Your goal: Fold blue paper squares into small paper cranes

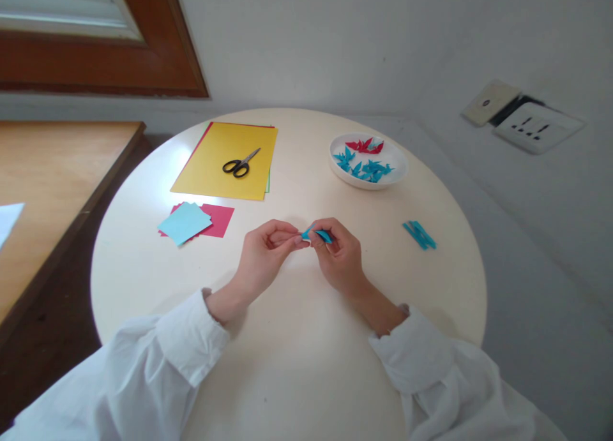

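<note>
Above the middle of the round table, a small piece of folded blue paper is pinched between both hands. My left hand grips its left end between thumb and fingertips. My right hand is closed round its right part, thumb toward me, with a blue flap showing past the thumb. The fingers hide much of the paper, so its full shape cannot be made out. Beyond my right hand stands a white dish with several blue folded paper cranes and a few red ones.
Black-handled scissors lie on yellow paper sheets at the back left of the white table. Light blue paper squares overlap red ones nearer me. Folded blue strips lie at the right.
</note>
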